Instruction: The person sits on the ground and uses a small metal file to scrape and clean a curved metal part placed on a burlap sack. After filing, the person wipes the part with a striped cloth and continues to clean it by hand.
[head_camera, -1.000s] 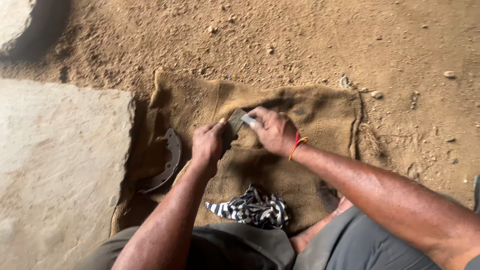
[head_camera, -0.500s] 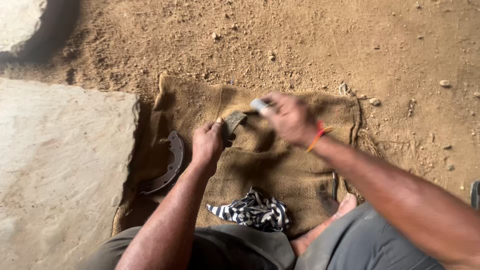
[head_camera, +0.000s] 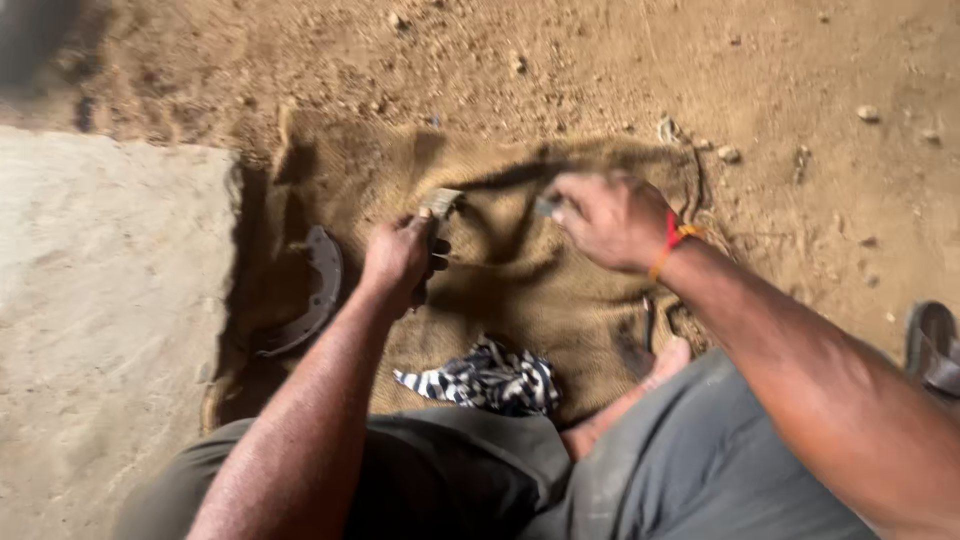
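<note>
1. The small flat grey-tan metal piece (head_camera: 441, 203) is up off the brown burlap sack (head_camera: 520, 290), standing out of the top of the left fist, roughly over the middle of the cloth
2. Risk first: only its lower end is gripped, so a hard stroke against the exposed tip could, I judge, twist it loose and drop it into the loose dirt (head_camera: 620, 60) beyond the sack
3. Second risk: the knuckles sit just under that tip, so a slipping stroke from the other hand could catch them
4. Left hand (head_camera: 400, 258): fingers curled tight together around the piece, thumb pressed on top, wrist bent slightly, forearm running down toward the lap
5. Right hand (head_camera: 605, 220): blurred, held apart from the left, fingertips bunched and pinching a small pale-grey object (head_camera: 546, 206) too smeared to identify; a red-and-orange thread band (head_camera: 672, 240) circles the wrist
6. Right forearm crosses in from the lower right, elbow low, palm turned down over the sack
7. Outward now: a curved dark metal brake-shoe-like part (head_camera: 316, 290) lies on the sack's left edge beside a pale concrete slab (head_camera: 100, 300)
8. A crumpled black-and-white striped cloth (head_camera: 490, 378) rests near the grey-trousered knees (head_camera: 690, 470), with a bare foot (head_camera: 668, 358) on the sack
</note>
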